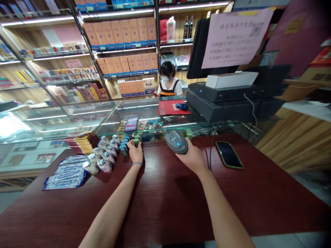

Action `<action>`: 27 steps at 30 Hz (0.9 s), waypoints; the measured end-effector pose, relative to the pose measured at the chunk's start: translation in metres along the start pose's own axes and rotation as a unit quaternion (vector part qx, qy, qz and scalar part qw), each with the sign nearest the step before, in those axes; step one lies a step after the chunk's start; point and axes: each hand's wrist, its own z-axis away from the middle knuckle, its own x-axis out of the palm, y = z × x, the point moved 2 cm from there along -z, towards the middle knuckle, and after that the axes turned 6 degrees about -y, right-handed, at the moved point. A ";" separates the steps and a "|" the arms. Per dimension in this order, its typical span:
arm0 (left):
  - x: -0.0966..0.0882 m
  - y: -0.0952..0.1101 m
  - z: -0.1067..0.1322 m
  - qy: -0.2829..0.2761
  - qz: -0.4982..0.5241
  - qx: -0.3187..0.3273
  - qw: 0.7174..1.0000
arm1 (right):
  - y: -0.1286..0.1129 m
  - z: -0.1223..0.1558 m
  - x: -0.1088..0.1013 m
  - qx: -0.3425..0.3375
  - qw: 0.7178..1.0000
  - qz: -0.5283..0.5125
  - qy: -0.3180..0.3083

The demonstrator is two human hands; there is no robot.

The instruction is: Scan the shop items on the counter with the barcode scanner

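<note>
A: Right hand?
B: Right hand point(192, 156) above the table point(160, 206), wrapped round the scanner point(176, 142). Phone point(229, 155) lies to its right.
A: Scanner axis?
B: Runs forward and left out of the fist, head leading.
A: Left?
B: Left hand point(136, 153) at the small green packs point(136, 141), thumb and finger spread around them. Can't tell if pinched or just touching.
A: Which hand's nearer the packs?
B: Left. Packs sit right at its fingertips, beside the blue packs point(123, 148); scanner's apart, rightward.
A: Beyond?
B: Glass case point(108, 119), then a person point(169, 86).

Room mid tbl point(160, 193), jars point(104, 166) L, scanner point(176, 142) R
</note>
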 end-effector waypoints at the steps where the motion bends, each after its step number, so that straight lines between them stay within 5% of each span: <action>1: 0.001 0.000 -0.001 0.001 -0.003 0.003 1.000 | 0.001 0.000 -0.001 0.005 1.000 -0.003 0.003; 18: 0.001 -0.003 -0.001 -0.038 -0.046 0.004 0.998 | 0.016 -0.002 -0.019 0.036 0.994 -0.079 0.062; 27: -0.018 -0.007 0.037 -0.086 -0.007 0.126 0.988 | 0.037 -0.004 -0.021 0.039 0.984 -0.122 0.120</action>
